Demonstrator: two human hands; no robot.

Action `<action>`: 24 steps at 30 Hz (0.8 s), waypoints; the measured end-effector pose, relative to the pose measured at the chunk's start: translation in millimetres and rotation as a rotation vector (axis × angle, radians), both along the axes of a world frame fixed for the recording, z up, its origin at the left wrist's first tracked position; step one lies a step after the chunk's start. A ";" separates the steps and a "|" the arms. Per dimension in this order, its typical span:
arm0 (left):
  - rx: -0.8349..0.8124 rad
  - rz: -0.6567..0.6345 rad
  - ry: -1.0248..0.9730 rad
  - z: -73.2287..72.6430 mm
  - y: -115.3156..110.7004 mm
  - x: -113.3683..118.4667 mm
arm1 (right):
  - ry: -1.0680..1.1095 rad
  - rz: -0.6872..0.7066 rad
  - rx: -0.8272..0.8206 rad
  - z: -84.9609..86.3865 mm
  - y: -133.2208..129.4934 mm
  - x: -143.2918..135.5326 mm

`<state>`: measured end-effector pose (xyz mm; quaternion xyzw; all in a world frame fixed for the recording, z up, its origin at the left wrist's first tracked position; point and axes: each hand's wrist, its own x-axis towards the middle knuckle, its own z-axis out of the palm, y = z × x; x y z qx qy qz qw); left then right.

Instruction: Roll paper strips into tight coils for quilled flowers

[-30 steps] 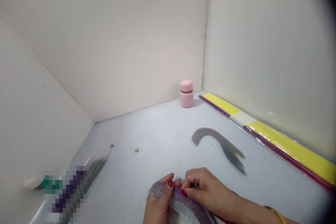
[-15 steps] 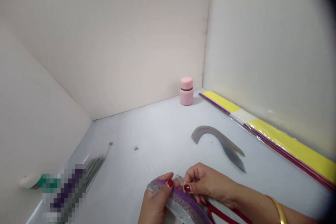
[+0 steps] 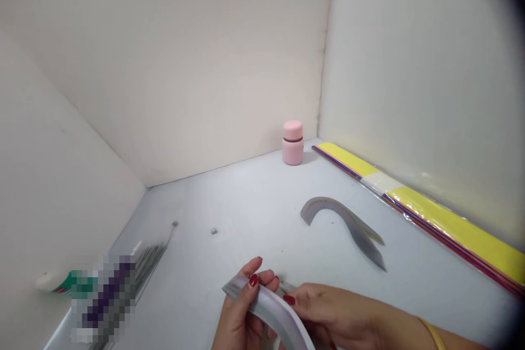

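A shiny, curved silver-and-lilac ribbon strip (image 3: 275, 306) is pinched between the thumb and fingers of my left hand (image 3: 243, 311) at the front of the table. Close against it on the right is my right hand (image 3: 324, 303), its fingers curled. A grey pointed tip of the scissors (image 3: 286, 285) shows just past the right fingertips; most of the scissors is hidden beneath that hand and the ribbon. Beyond my hands, a second curved silvery strip (image 3: 338, 213) lies on the table.
A pink lidded container (image 3: 292, 145) stands by the back corner. A long pack of coloured sheets (image 3: 430, 216), yellow on top, lies along the right wall. Thin wires (image 3: 150, 262), a green-and-white tube (image 3: 61, 283) and a partly blurred packet are at left. A small silvery bit (image 3: 214, 231) lies mid-table.
The strip in my left hand has turned, from its glittery purple side to a smoother silver-lilac one. My right hand has rotated and dropped slightly, and the red scissor handles are now mostly hidden.
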<state>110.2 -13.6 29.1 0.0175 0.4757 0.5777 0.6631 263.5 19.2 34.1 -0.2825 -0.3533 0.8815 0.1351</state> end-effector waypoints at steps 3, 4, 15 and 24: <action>0.095 -0.032 -0.049 -3.4 -0.2 -0.7 | 0.155 -0.038 -0.143 2.9 -7.3 -3.5; 0.154 -0.051 -0.076 -6.2 0.4 -0.7 | 0.178 -0.071 -0.139 5.4 -7.5 -2.6; 0.375 -0.198 0.390 -28.3 -10.0 27.4 | -0.094 -0.510 0.454 23.3 4.6 2.5; 0.289 -0.289 0.594 -36.6 -7.7 19.6 | -0.097 -0.491 0.405 13.0 3.1 -7.5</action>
